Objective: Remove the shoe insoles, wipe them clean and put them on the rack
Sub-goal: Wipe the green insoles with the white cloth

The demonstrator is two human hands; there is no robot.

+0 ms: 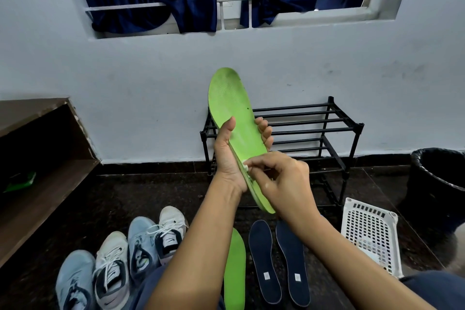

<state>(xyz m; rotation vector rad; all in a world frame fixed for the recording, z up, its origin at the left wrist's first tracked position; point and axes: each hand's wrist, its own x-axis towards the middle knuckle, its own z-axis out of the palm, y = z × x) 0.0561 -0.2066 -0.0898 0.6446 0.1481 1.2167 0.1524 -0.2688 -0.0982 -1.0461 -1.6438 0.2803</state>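
Head view: left hand grips green insole, right hand pinches white wipe on it. Best to wipe full length, grip firm.

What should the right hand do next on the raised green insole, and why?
Probably slide the small white piece, pinched by the right hand, up the green insole the left hand grips: its toe end looks smudged.

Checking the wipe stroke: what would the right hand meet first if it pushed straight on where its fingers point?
Probably the green insole, where the right hand pinches a white scrap; the left hand lies right behind.
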